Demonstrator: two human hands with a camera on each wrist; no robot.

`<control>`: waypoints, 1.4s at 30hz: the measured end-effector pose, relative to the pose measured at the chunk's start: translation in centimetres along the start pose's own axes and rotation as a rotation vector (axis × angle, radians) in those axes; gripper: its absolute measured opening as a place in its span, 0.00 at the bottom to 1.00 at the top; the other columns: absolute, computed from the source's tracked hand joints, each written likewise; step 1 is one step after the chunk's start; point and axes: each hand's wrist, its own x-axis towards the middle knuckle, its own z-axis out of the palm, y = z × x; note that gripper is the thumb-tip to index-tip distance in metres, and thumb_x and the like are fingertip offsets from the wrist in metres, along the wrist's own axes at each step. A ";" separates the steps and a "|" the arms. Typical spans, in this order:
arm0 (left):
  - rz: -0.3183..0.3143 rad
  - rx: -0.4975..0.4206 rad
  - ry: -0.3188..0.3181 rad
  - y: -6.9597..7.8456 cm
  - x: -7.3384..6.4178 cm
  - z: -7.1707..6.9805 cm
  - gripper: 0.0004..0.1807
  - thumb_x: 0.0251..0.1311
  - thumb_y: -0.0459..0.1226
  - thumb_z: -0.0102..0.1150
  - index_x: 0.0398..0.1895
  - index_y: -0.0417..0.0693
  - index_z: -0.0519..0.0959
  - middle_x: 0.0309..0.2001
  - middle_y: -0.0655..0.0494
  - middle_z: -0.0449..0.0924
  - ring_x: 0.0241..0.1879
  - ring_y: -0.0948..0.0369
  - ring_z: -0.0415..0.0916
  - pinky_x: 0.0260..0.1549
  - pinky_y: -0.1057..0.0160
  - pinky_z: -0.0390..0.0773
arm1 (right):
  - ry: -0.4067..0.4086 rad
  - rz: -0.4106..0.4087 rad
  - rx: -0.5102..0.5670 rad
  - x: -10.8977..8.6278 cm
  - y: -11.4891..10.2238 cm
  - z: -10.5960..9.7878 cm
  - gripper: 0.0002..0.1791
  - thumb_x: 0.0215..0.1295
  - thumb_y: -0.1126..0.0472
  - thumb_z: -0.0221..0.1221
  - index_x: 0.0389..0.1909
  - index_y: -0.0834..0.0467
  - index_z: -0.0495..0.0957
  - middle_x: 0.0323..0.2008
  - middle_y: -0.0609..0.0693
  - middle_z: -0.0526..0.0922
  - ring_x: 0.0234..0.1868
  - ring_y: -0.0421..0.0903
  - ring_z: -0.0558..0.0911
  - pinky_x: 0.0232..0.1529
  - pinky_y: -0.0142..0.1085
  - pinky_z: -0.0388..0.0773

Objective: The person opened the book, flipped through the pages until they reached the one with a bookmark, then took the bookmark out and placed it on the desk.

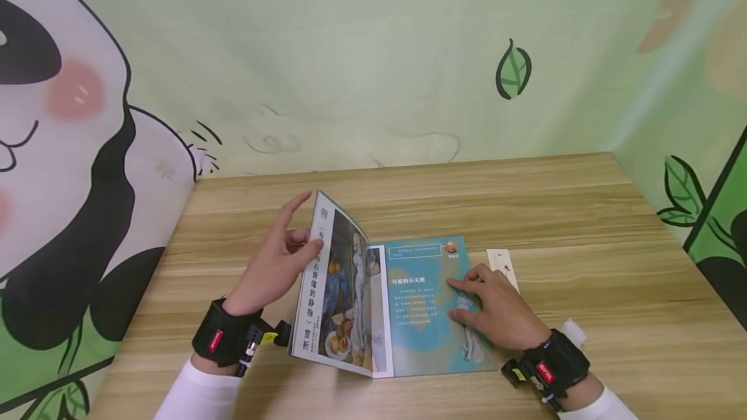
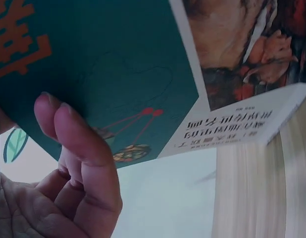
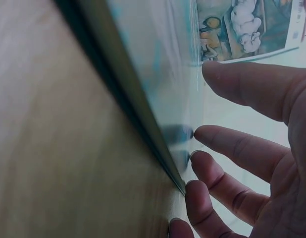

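Note:
A picture book (image 1: 434, 342) lies open on the table, its left part raised and tilted up toward the left. My left hand (image 1: 274, 261) holds the left edge of that raised part, with the thumb over the printed inner side and other fingers behind it. The dark green cover (image 2: 118, 54) faces the left wrist view, where curled fingers (image 2: 88, 134) are against it. On the blue right-hand page, my right hand (image 1: 496, 310) rests near the right edge. Its fingertips (image 3: 200, 133) touch the page, and the thumb stands apart from the fingers.
A white paper card (image 1: 500, 263) with small red marks lies just right of the book, partly behind the right hand. The wooden table (image 1: 583, 225) meets a green cloth wall (image 1: 373, 70) printed with a panda and leaves.

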 end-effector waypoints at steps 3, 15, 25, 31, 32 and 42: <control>0.047 0.009 0.002 0.2 0.2 0.7 0.39 0.75 0.32 0.52 0.83 0.64 0.51 0.47 0.37 0.87 0.35 0.53 0.85 0.33 0.59 0.84 | -0.001 -0.001 0.006 0.0 0.0 0.0 0.31 0.64 0.49 0.71 0.66 0.54 0.80 0.51 0.49 0.75 0.44 0.44 0.68 0.44 0.37 0.65; 0.131 0.091 0.008 1.1 1.3 3.9 0.02 0.78 0.39 0.50 0.45 0.55 0.73 0.27 0.53 0.69 0.26 0.52 0.72 0.25 0.64 0.72 | -0.007 -0.002 0.005 0.0 0.0 0.0 0.30 0.65 0.50 0.70 0.66 0.55 0.80 0.52 0.49 0.75 0.43 0.44 0.68 0.54 0.48 0.69; 0.167 0.077 -0.073 1.9 2.4 6.9 0.08 0.82 0.44 0.43 0.48 0.52 0.70 0.26 0.51 0.73 0.25 0.53 0.76 0.23 0.63 0.71 | -0.008 -0.001 0.011 -0.1 0.0 0.0 0.30 0.65 0.50 0.70 0.67 0.54 0.79 0.52 0.49 0.75 0.43 0.44 0.68 0.48 0.41 0.67; 0.196 0.159 -0.115 2.6 3.2 9.0 0.07 0.82 0.42 0.39 0.48 0.55 0.70 0.26 0.58 0.73 0.24 0.57 0.75 0.23 0.64 0.73 | 0.009 -0.009 0.011 -0.1 0.0 0.0 0.29 0.66 0.50 0.69 0.66 0.55 0.80 0.51 0.49 0.76 0.43 0.43 0.68 0.43 0.36 0.64; 0.199 0.182 -0.118 2.7 3.3 9.3 0.07 0.82 0.42 0.40 0.49 0.55 0.70 0.26 0.59 0.73 0.24 0.58 0.74 0.23 0.64 0.73 | 0.014 -0.012 0.007 -0.1 0.0 0.0 0.28 0.67 0.50 0.69 0.66 0.55 0.80 0.51 0.48 0.76 0.42 0.43 0.67 0.43 0.36 0.64; 0.258 0.283 -0.168 2.3 4.4 12.1 0.08 0.80 0.45 0.42 0.49 0.56 0.71 0.28 0.63 0.74 0.25 0.66 0.70 0.24 0.66 0.71 | 0.038 -0.039 0.045 0.0 0.2 0.3 0.22 0.72 0.53 0.64 0.65 0.47 0.81 0.48 0.42 0.78 0.41 0.41 0.69 0.40 0.34 0.63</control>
